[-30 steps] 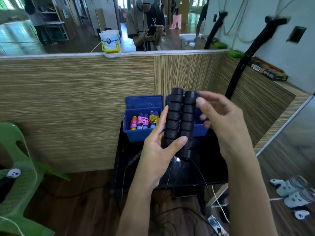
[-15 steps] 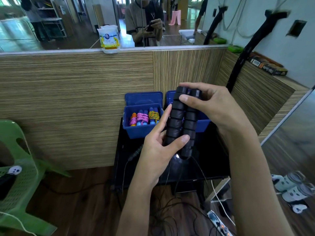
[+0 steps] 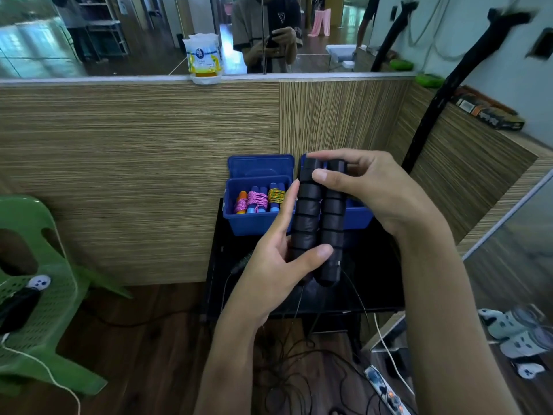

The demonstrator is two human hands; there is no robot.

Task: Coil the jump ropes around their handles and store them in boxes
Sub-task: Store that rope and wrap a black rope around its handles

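Note:
Two black ribbed jump rope handles (image 3: 317, 223) stand upright side by side in front of me. My left hand (image 3: 276, 259) grips their lower half, thumb across the front. My right hand (image 3: 368, 190) grips their top ends, thumb on the front. A thin black rope (image 3: 299, 348) hangs from the handles down to the floor. Behind them, an open blue box (image 3: 257, 224) holds several coiled ropes with pink and yellow cord (image 3: 263, 200). A second blue box (image 3: 359, 217) is mostly hidden behind the handles and my right hand.
Both boxes sit on a black table (image 3: 371, 280) against a wood-panel wall (image 3: 134, 175). A green plastic chair (image 3: 36, 295) stands at left. A power strip (image 3: 386, 390) and cables lie on the wood floor. Slippers (image 3: 514, 333) lie at right.
My right hand has moved from beside the handles onto their top ends and taken hold. The left hand keeps the same grip.

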